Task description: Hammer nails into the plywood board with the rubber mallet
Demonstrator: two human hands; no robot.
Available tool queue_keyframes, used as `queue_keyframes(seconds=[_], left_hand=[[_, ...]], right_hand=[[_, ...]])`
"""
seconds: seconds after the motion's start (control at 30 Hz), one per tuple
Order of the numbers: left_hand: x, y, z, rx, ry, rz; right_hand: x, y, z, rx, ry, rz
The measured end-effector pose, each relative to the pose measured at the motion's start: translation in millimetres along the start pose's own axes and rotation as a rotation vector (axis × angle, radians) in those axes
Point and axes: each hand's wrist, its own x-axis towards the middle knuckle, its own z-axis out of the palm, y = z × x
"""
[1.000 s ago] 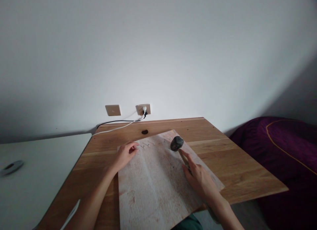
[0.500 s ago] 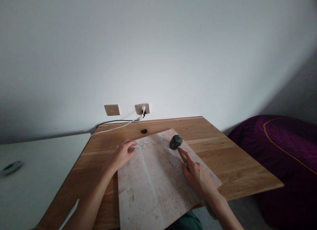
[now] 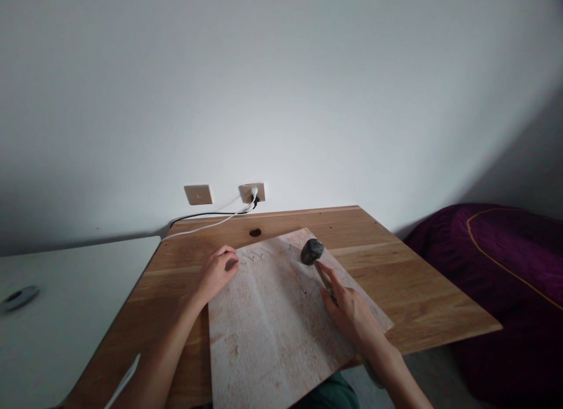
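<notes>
A pale, worn board [image 3: 272, 321] lies on a wooden table [image 3: 422, 291]. My right hand [image 3: 352, 312] grips the wooden handle of a hammer [image 3: 313, 253], whose dark head rests low over the board's far right part. My left hand [image 3: 217, 271] sits at the board's far left corner, fingers curled and pinched together over something too small to make out. Several small nails [image 3: 259, 255] stand in a row along the board's far edge, between the two hands.
A white surface [image 3: 65, 303] adjoins the table on the left, with a grey ring [image 3: 20, 296] on it. Wall sockets [image 3: 253, 192] with white and black cables sit behind the table. A dark hole [image 3: 255, 232] marks the tabletop. A purple cushion [image 3: 505, 262] lies to the right.
My left hand's fingers have curled in from stretched toward the nails to a pinch. The hammer and right hand have barely shifted.
</notes>
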Motion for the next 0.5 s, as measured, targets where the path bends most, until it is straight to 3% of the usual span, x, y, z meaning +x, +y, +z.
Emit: queue_keyframes(seconds=[0.5], left_hand=[[0.5,5.9,1.5,0.030,0.053,0.004]], right_hand=[[-2.0,-2.6,-1.9,0.014,-0.002,-0.001]])
